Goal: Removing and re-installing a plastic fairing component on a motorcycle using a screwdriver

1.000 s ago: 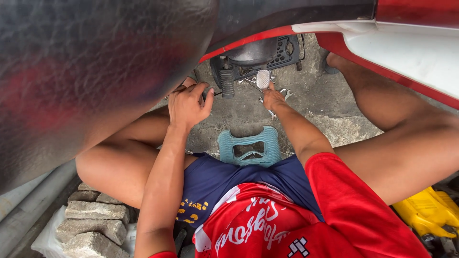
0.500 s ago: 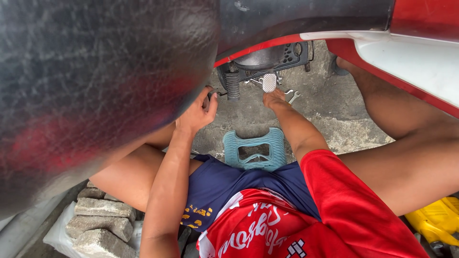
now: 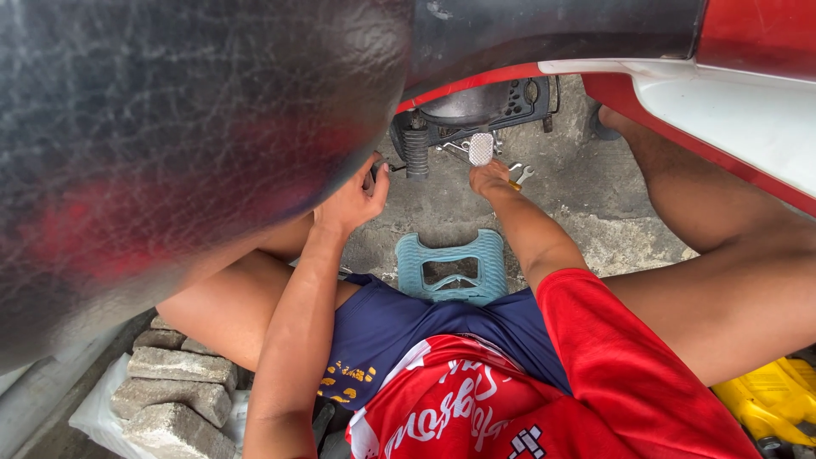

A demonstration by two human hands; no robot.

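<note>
Head view of a person seated low on a teal plastic stool [image 3: 452, 270], knees spread, working under the side of a red and white motorcycle [image 3: 680, 76] whose dark, cracked seat [image 3: 170, 127] fills the upper left. The left hand [image 3: 353, 200] reaches up toward the black footpeg [image 3: 416, 151], its fingers curled around a small dark part at the seat's edge; what it grips is too hidden to identify. The right hand [image 3: 489, 177] lies just below the silver brake pedal [image 3: 481, 148], fingers closed; it appears to hold a wrench [image 3: 520, 176] whose open end projects to its right, with a spot of yellow at the knuckles. Both hands are on the concrete floor [image 3: 586, 195] side of the engine area. Grey paving blocks [image 3: 170, 387] are stacked at lower left, and a yellow container [image 3: 769, 399] sits at lower right.
</note>
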